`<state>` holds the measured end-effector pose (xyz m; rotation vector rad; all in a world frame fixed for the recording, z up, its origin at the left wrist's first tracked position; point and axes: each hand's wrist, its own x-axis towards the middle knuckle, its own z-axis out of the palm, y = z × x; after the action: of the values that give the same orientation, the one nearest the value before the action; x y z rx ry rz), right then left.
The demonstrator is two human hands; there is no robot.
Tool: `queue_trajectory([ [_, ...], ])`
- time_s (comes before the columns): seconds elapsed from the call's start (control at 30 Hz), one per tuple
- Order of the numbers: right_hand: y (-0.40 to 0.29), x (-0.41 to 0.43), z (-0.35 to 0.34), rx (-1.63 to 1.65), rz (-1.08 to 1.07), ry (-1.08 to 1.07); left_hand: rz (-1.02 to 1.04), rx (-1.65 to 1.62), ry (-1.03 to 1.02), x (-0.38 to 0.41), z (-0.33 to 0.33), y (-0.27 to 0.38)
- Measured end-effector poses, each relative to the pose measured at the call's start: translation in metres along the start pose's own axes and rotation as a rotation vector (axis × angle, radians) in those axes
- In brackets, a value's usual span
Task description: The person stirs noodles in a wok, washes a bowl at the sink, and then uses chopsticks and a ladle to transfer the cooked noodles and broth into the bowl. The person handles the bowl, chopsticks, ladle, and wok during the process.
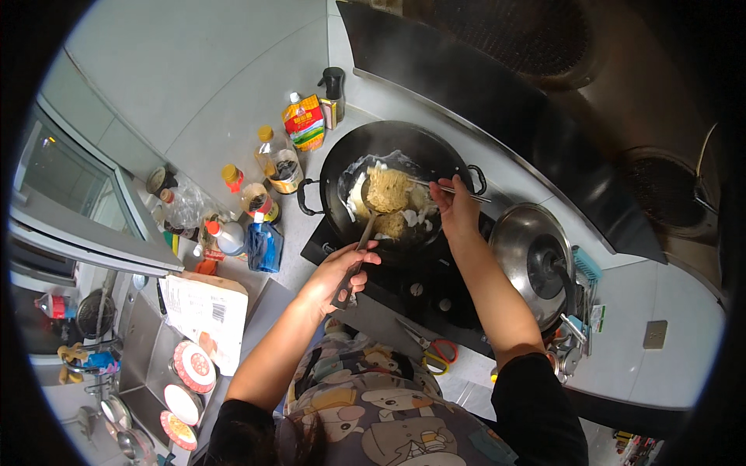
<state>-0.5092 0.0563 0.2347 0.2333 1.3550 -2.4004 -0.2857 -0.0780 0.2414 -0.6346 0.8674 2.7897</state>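
Observation:
A dark wok [344, 169] with two loop handles sits on the black gas hob [428, 279]. Pale noodles [387, 189] are heaped on a ladle [371, 224] inside it, among white foam or egg [356, 201] and another noodle clump [389, 224]. My left hand [347, 274] grips the ladle's handle in front of the wok. Over the wok's right side, my right hand [457, 204] holds metal chopsticks [451, 189], whose tips reach the noodles. The ladle's bowl is mostly hidden under them.
Sauce bottles [280, 166], a red-and-yellow pouch [306, 122] and a blue bottle [265, 247] stand left. A large metal lid [530, 262] rests right of the wok. Scissors [434, 352] lie at the counter's front. Bowls [194, 367] are by the sink [143, 338]; a range hood [495, 99] overhangs.

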Motion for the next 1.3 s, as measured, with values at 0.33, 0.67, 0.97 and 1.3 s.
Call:
queue_trajectory([
  [0.33, -0.036, -0.062, 0.048, -0.868, -0.450, -0.492, 0.021, 0.080, 0.072, -0.009, 0.007, 0.005],
  [0.67, 0.008, -0.059, -0.032, -0.449, -0.287, -0.071, 0.013, 0.045, 0.037, -0.022, 0.029, 0.041],
  [0.97, 0.054, -0.018, -0.031, 0.454, -0.012, 0.284, 0.008, 0.042, 0.031, -0.027, 0.033, 0.038],
  [1.3, -0.005, -0.018, -0.012, 0.508, 0.028, 0.075, -0.001, 0.030, 0.068, -0.013, 0.016, 0.014],
])
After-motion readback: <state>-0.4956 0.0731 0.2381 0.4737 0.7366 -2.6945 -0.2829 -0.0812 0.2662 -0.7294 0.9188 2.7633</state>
